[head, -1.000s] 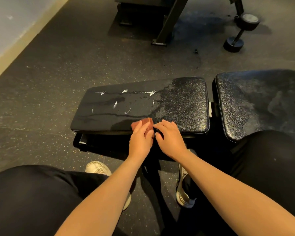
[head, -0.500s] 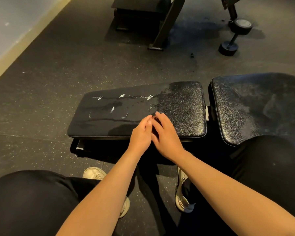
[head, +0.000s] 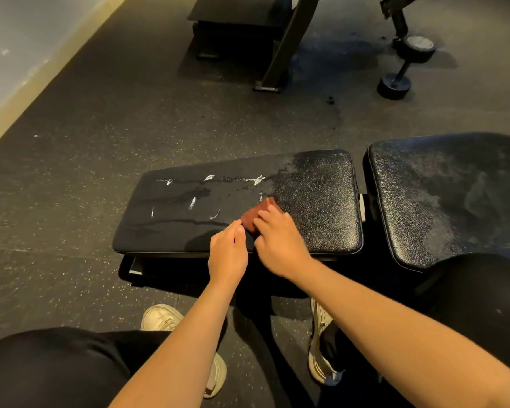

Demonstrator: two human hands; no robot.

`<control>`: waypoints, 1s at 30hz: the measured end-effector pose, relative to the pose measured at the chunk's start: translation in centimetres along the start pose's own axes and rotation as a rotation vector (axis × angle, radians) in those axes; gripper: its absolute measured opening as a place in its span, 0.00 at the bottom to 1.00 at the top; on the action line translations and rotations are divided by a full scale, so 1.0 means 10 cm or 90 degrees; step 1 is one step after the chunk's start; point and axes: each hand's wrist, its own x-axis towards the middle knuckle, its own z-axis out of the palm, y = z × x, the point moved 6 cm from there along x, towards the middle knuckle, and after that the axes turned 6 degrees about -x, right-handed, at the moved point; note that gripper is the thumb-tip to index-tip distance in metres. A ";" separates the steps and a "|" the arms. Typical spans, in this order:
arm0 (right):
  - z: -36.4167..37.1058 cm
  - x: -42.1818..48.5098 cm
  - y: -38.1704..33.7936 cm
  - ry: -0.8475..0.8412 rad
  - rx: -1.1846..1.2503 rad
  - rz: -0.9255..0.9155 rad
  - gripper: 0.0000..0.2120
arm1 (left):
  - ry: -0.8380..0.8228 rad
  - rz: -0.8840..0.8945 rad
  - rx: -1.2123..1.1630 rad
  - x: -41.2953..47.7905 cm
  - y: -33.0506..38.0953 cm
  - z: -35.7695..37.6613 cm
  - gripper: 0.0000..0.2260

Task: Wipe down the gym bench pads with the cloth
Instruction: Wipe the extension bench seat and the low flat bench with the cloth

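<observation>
As my right hand (head: pixel 280 242) presses the one rust cloth (head: pixel 258 214) flat-fingered on the left pad (head: pixel 315 198), I see my left hand (head: pixel 227 253) resting straight-fingered just beside it; the right pad (head: pixel 442 195) makes two.

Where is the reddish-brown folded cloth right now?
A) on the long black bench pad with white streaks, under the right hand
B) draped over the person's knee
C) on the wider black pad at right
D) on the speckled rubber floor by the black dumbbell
A: the reddish-brown cloth lies on the long black streaked bench pad, with the right hand pressing on it.
</observation>
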 end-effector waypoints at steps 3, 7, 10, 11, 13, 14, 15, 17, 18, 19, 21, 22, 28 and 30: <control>0.08 -0.15 -0.11 -0.015 -0.034 -0.056 0.22 | 0.025 -0.033 -0.022 0.10 -0.03 -0.03 0.22; -0.08 0.11 0.20 0.033 -0.090 -0.064 0.15 | 0.013 0.022 0.042 0.04 0.06 -0.05 0.22; -0.15 0.25 0.38 0.056 -0.094 0.041 0.13 | 0.005 0.010 0.056 0.01 0.01 -0.04 0.21; -0.14 0.25 0.34 0.064 -0.093 0.057 0.13 | 0.004 0.005 0.050 0.01 0.01 -0.04 0.21; -0.07 0.22 0.18 0.081 -0.063 0.039 0.13 | 0.018 -0.006 0.024 0.07 -0.01 -0.05 0.21; -0.01 0.19 0.07 0.075 -0.043 0.000 0.13 | 0.028 -0.016 0.006 0.12 0.00 -0.06 0.21; 0.05 0.13 -0.03 0.062 -0.033 -0.050 0.12 | 0.034 -0.024 -0.009 0.16 0.00 -0.07 0.21; 0.14 0.09 -0.05 0.034 -0.042 -0.126 0.13 | 0.029 -0.025 -0.021 0.24 0.02 -0.07 0.22; 0.13 0.14 0.01 0.031 -0.049 -0.133 0.15 | 0.021 -0.023 -0.021 0.27 0.03 -0.06 0.23; 0.11 0.20 0.10 0.034 -0.062 -0.120 0.16 | 0.011 -0.024 -0.012 0.28 0.04 -0.06 0.23; 0.04 0.38 0.29 0.039 -0.093 -0.057 0.18 | 0.002 -0.040 0.012 0.28 0.02 -0.05 0.22; 0.00 0.47 0.36 0.029 -0.105 -0.018 0.20 | 0.001 -0.048 0.018 0.28 0.01 -0.06 0.21; 0.12 0.47 -0.03 -0.005 -0.094 -0.033 0.16 | 0.032 -0.056 0.005 0.37 -0.01 -0.15 0.20; 0.21 0.34 -0.12 -0.009 -0.086 -0.110 0.18 | 0.040 -0.059 -0.005 0.36 -0.05 -0.16 0.20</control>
